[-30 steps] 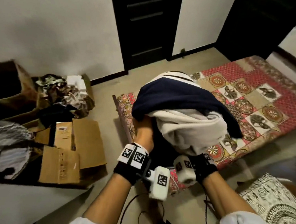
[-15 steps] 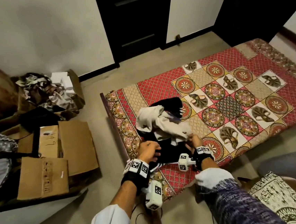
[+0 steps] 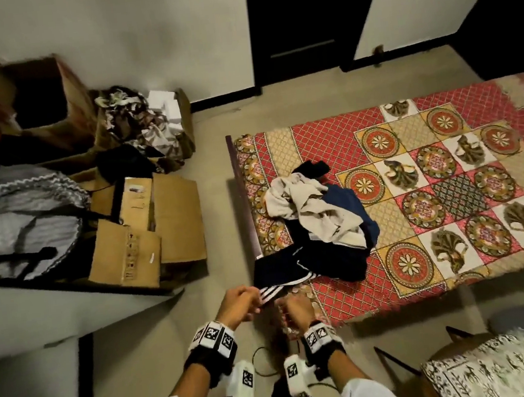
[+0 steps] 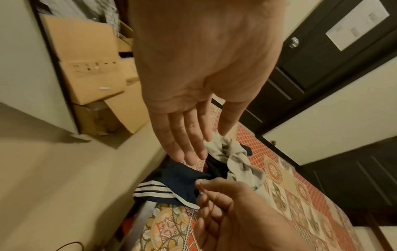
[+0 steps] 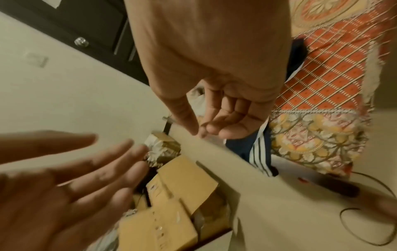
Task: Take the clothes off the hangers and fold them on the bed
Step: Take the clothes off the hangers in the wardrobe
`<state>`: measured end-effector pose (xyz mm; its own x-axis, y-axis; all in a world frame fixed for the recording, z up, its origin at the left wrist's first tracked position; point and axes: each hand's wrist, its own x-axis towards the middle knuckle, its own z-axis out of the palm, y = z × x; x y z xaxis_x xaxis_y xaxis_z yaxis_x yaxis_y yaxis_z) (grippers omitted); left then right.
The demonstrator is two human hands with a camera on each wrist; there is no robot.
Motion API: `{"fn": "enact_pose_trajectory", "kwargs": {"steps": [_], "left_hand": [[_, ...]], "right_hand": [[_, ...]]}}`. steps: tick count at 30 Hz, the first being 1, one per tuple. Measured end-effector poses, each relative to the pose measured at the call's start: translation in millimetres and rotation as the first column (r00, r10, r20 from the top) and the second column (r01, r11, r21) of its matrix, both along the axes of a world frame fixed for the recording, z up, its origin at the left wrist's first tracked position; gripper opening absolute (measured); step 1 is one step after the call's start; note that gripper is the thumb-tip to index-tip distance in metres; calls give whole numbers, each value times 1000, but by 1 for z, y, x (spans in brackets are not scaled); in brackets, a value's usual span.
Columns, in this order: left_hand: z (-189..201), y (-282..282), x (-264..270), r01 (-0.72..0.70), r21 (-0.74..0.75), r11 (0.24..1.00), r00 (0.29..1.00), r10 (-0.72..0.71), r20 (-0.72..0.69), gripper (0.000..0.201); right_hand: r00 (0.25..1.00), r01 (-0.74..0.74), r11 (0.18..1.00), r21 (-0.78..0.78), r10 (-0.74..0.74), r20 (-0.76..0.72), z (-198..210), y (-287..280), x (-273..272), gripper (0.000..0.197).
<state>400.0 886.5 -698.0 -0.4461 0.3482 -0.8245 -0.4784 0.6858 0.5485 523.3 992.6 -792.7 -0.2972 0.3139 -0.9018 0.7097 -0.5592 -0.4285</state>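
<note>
A crumpled pile of clothes lies on the near left part of the patterned red bed (image 3: 444,180). A beige garment (image 3: 316,212) is on top, a blue one (image 3: 351,209) is under it, and a dark navy garment with white stripes (image 3: 293,269) hangs over the bed's corner. No hanger shows. My left hand (image 3: 238,303) reaches flat toward the striped hem, fingers (image 4: 184,135) straight. My right hand (image 3: 296,307) hovers beside it with loosely curled fingers (image 5: 214,129). I see no cloth between them. The striped hem (image 5: 257,152) hangs just past them.
Cardboard boxes (image 3: 161,227) and a box of crumpled clothes (image 3: 141,126) stand on the floor to the left. A white ledge (image 3: 57,314) juts in at lower left. A chair with a patterned cloth (image 3: 494,368) is at lower right. A cable (image 3: 263,358) lies by my feet.
A second ago both hands held the bundle up over the bed. It now lies on the bed, and the hands have let go and drawn back to the striped hem at the near corner.
</note>
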Motion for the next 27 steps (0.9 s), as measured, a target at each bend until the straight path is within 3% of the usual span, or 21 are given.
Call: {"fn": "enact_pose_trajectory", "kwargs": {"steps": [5,10,16,20,23,27], "left_hand": [[8,-110,-18,-251,30,967,968,252,-15,14],[38,-238,-29,-548,112,829,829,556,-59,18],[87,-405,-46,-794,304,527,502,849,-164,17],[140,-523,-57,-829,468,306,223,949,-224,16],[190,-603,-68,-773,592,231,46,950,-310,18],[283,-694,-83,-679,706,204,-161,896,-414,19]], "right_hand": [[978,-143,987,74,152,-140,50,-82,-64,31],[878,-334,933,132,359,-316,123,-175,-137,13],[635,-529,803,274,589,-499,212,-319,-210,18],[393,-624,693,361,678,-621,274,-442,-247,15],[228,-630,663,405,656,-719,319,-528,-274,17],[22,-612,627,481,622,-783,378,-619,-308,14]]}}
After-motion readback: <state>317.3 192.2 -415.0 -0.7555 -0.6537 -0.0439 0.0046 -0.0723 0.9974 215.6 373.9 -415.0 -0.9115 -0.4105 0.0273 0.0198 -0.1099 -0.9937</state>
